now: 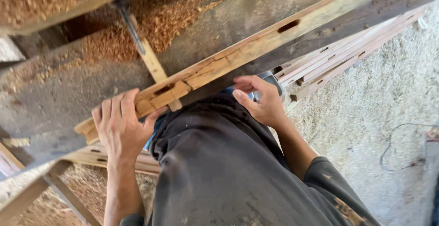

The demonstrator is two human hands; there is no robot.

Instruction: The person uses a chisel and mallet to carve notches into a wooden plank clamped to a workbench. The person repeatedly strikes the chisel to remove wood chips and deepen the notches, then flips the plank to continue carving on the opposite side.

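While the left hand (120,124) grips the beam (238,54) on the worktop (55,93), the right hand (261,100) curls half-open beneath it; holding nothing I can see.

A long wooden beam (256,47) lies slantwise across the workbench (59,93), the left hand (120,125) on its near end and the right hand (260,100) beside its middle, with stacked slats (338,57) beyond and sawdust (160,22) behind it.
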